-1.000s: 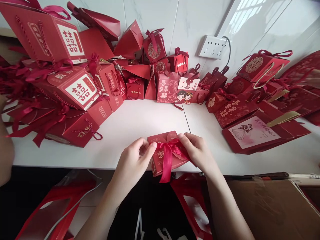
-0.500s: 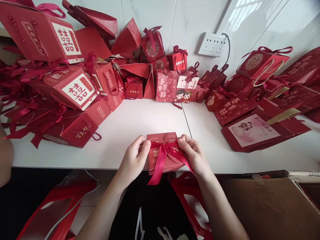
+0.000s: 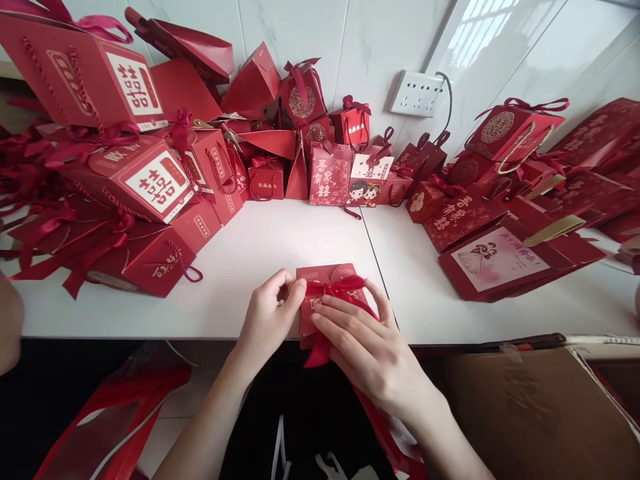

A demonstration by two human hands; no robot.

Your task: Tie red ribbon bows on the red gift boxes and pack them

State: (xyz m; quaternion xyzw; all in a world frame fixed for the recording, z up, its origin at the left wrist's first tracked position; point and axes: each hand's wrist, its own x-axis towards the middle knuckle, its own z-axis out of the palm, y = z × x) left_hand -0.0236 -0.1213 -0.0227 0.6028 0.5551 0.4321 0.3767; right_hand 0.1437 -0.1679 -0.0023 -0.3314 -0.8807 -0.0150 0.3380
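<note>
A small red gift box (image 3: 307, 325) lies at the front edge of the white table, with a red satin ribbon (image 3: 345, 287) tied in a bow across its top. My left hand (image 3: 270, 310) is closed at the box's left side, thumb and forefinger pinching the bow's left loop. Over the front right of the box lies my right hand (image 3: 373, 347), fingers stretched out and fingertips at the bow's knot, its thumb apart near the right loop. One ribbon tail hangs over the box's front. My right hand hides much of the lid.
Red gift boxes and bags are piled at the left (image 3: 155, 187), along the wall (image 3: 330, 173) and at the right (image 3: 495, 260). A power strip (image 3: 416, 93) is on the tiled wall. A cardboard box (image 3: 530, 413) stands below at right, and another person's arm (image 3: 10, 327) shows at left.
My right hand has let go of the bow's right side and moved left across the box, its fingers now stretched over the bow. My left hand keeps its pinch.
</note>
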